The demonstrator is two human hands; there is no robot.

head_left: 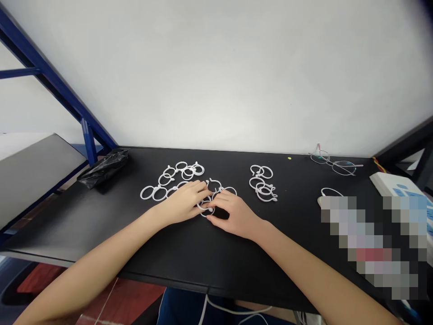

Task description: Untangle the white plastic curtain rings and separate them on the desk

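My left hand (pixel 185 201) and my right hand (pixel 237 214) meet near the middle of the black table. Between their fingertips is a white curtain ring (pixel 202 208), pinched from both sides and partly covered by the fingers. Other white rings lie right around and beneath the hands, one with its loop open (pixel 215 181). To the left and behind my left hand, several more white rings (pixel 159 194) lie in a loose arc. A smaller overlapping group of white rings (pixel 265 194) rests to the right, beyond my right hand.
A crumpled black plastic bag (pixel 104 169) lies at the back left, beside a blue metal frame (pixel 64 90). Eyeglasses (pixel 342 168) sit at the back right. A white device with blue markings (pixel 389 186) and a blurred-out item stand at the right. White cables (pixel 233 311) hang below the front edge.
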